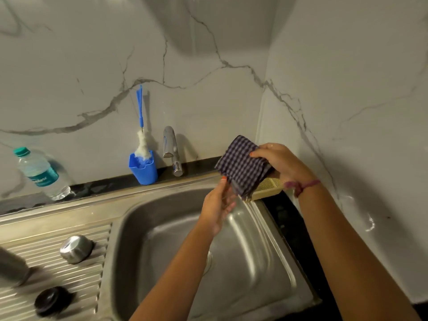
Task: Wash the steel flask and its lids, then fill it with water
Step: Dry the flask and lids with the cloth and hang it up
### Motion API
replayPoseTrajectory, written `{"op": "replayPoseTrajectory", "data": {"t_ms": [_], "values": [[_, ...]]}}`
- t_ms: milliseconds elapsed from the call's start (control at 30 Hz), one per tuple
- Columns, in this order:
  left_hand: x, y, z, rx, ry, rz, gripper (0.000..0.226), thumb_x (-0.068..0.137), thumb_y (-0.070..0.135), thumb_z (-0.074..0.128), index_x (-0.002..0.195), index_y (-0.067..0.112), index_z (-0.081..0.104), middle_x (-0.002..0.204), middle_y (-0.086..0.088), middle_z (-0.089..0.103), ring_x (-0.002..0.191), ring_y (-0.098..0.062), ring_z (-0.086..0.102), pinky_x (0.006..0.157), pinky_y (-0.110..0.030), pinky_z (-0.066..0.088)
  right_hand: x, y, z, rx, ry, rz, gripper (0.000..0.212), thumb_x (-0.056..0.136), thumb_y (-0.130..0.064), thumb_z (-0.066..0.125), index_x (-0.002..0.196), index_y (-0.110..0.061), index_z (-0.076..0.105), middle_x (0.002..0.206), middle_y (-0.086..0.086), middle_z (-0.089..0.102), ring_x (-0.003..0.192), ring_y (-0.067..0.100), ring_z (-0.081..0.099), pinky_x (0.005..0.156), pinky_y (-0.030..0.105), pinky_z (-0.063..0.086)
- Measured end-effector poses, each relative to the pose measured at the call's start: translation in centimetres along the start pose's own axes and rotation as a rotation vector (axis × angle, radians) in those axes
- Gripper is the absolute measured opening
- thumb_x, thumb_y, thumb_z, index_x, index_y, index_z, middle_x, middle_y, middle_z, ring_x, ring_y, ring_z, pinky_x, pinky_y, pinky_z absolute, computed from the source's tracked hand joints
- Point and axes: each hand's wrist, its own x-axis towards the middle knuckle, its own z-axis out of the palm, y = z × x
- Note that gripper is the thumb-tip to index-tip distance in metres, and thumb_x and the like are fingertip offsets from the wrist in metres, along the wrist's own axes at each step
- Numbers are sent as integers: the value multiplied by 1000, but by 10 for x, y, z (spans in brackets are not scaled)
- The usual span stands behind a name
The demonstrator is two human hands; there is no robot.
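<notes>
A: Two hands were up at about two o'clock from the sink (143, 218). The right hand (281, 164) pinched a folded checked cloth (240, 167) at its upper edge, thumb on top. The left hand (217, 206) was below, its fingers loosely spread against the cloth's lower corner, not visibly gripping anything.

B: And the flask?

A: Over at nine o'clock on the ribbed drainboard (69, 269), only part of the steel flask (12, 267) showed at the frame's edge, lying tilted and blurred. The steel lid (75, 249) sat dome-up just beside it, and the black inner lid (49, 300) lay near, toward seven o'clock.

B: How would they handle?

A: Stiff and likely slick, I'd judge, if the metal was wet. The flask would want a full wrap around its body, not the rim. The domed lid offered little purchase on top, so take it by the sides. The black one looked light, and a pinch at its edge would do.
</notes>
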Motion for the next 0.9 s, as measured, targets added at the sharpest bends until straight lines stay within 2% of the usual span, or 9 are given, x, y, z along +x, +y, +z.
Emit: {"op": "replayPoseTrajectory", "data": {"t_ms": [100,200,333,467,567,667,800,900], "values": [[-30,5,-13,-205,-61,-32,61,95,56,50,129,6,58,115,-12,69,97,-21,67,77,-31,55,-28,13,21,201,-92,73,9,85,-14,67,92,-8,66,93,10,72,83,24,70,70,35,57],[-55,8,-33,-352,-89,-46,75,90,63,52,136,4,53,130,-17,63,110,-27,65,79,-34,56,-48,30,42,343,-161,115,18,83,-12,68,97,-2,66,95,11,72,88,25,70,72,37,57],[-83,13,-55,-293,12,0,58,92,47,56,134,7,55,127,-15,66,114,-29,65,86,-39,55,-64,59,75,457,-180,181,16,85,-9,65,100,-4,66,98,12,71,91,26,67,71,35,57],[-101,13,-87,-180,214,4,37,95,32,60,123,8,62,115,-11,73,108,-29,68,83,-42,57,-76,86,111,483,-227,239,25,86,-4,62,111,-5,64,104,15,70,94,28,67,71,36,56],[-113,15,-111,-141,299,22,29,97,29,58,118,9,63,115,-11,72,109,-29,66,89,-46,55,-83,101,137,440,-244,232,24,87,-1,62,110,-7,64,103,13,71,90,24,70,69,33,57],[-124,20,-132,-118,323,4,34,98,35,55,121,11,62,116,-10,72,108,-29,67,87,-46,55,-87,108,161,386,-273,192,31,84,1,65,113,-8,63,105,11,71,94,24,70,77,36,58],[-138,33,-156,-147,328,-48,39,99,40,53,123,12,62,112,-9,74,106,-29,69,84,-46,57,-98,110,191,645,-406,225,44,81,-13,70,123,-3,59,122,20,63,109,34,63,95,49,50],[-147,46,-172,-86,344,-29,35,99,39,54,121,13,62,111,-8,74,104,-27,70,83,-44,57,-110,112,220,892,-452,266,58,70,-29,78,120,-2,63,122,20,64,107,32,64,92,47,51]]}}
